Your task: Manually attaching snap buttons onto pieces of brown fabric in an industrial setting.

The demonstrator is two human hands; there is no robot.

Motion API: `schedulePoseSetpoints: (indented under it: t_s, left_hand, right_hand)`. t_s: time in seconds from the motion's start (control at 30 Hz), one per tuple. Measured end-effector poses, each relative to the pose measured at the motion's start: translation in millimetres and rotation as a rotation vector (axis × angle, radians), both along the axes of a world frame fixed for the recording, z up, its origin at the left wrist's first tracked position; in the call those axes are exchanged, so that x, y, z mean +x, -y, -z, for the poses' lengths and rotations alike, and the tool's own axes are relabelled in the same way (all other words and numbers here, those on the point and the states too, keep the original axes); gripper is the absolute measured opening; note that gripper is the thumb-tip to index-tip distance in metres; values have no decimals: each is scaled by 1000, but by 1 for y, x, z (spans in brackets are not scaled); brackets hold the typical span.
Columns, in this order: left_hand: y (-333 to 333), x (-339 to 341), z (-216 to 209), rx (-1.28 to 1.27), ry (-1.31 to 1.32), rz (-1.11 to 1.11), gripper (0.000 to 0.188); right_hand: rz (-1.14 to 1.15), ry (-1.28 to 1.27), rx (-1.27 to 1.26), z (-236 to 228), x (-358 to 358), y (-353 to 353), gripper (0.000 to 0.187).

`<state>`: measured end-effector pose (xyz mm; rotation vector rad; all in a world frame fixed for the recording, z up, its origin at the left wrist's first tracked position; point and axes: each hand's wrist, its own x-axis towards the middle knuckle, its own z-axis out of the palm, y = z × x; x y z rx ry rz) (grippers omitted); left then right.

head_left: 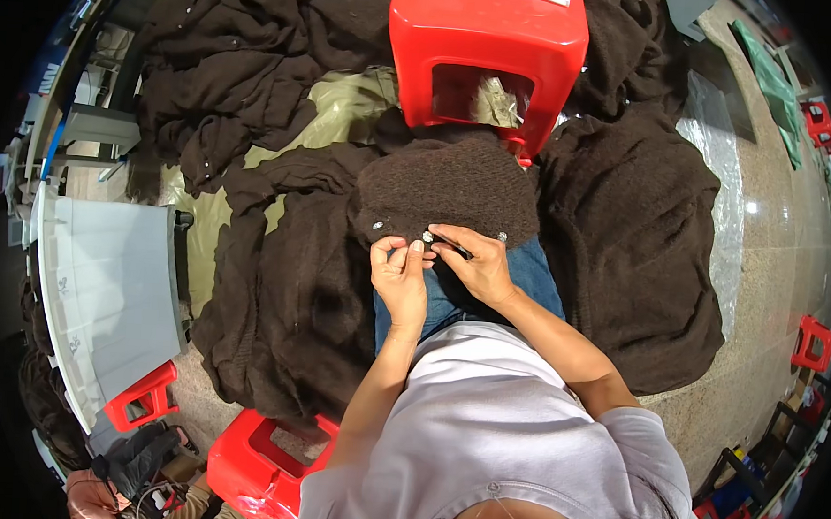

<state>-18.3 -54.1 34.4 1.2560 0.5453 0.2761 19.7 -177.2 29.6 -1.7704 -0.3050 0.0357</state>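
Note:
A dark brown knitted garment (447,186) lies bunched over my lap, its edge toward me. Along that edge sit shiny buttons: a middle button (427,236), a left button (378,226) and a right button (502,236). My left hand (399,282) pinches the garment's edge just under the middle button, thumb and fingers together. From the right, my right hand (479,268) reaches in with its fingertips at the same button. A slim dark object (457,249) shows between its fingers; its kind is hard to make out.
A red plastic stool (488,38) stands ahead, with a clear packet (497,102) in its opening. More brown knits (627,252) are heaped on both sides over plastic sheeting (344,105). A white bin (113,291) is at left, another red stool (254,467) at lower left.

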Motion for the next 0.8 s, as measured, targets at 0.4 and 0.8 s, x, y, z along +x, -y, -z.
schedulePoseSetpoints:
  t_s: [0.4, 0.8]
  left_hand:
    - [-1, -7, 3, 130, 56, 64, 23]
    - [2, -7, 5, 2, 62, 77, 23]
  right_hand:
    - [-15, -310, 135, -1, 7, -5, 19]
    - [-26, -537, 299, 12, 12, -6, 22]
